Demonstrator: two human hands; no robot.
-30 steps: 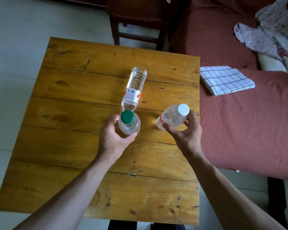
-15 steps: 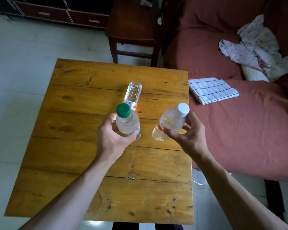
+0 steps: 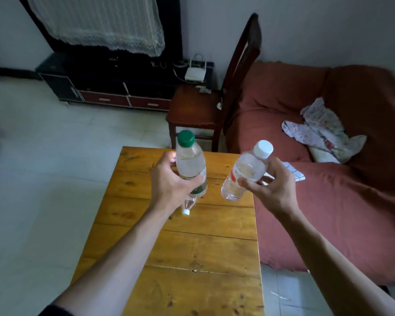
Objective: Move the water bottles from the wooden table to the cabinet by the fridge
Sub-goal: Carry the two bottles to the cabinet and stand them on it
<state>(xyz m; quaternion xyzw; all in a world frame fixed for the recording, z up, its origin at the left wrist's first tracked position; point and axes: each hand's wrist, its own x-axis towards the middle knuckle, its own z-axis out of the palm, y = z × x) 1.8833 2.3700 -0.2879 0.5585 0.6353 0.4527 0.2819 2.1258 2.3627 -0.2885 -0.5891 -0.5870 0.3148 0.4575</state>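
Note:
My left hand (image 3: 169, 181) grips a clear bottle with a green cap (image 3: 189, 160), held upright above the wooden table (image 3: 187, 258). My right hand (image 3: 271, 188) holds a clear bottle with a white cap and red label (image 3: 246, 169), tilted with its cap up and to the right. A third bottle (image 3: 188, 206) lies on the table under my left hand; only its neck and small white cap show.
A dark wooden chair (image 3: 198, 106) stands just beyond the table. A red-covered sofa (image 3: 342, 201) runs along the right, with a checked cloth (image 3: 294, 173) and crumpled fabric (image 3: 322, 131) on it. A low dark TV cabinet (image 3: 110, 87) sits against the far wall.
Both hands have lifted their bottles higher above the table. The view has tilted up, so the chair, wall and TV cabinet now show. The third bottle stays on the table.

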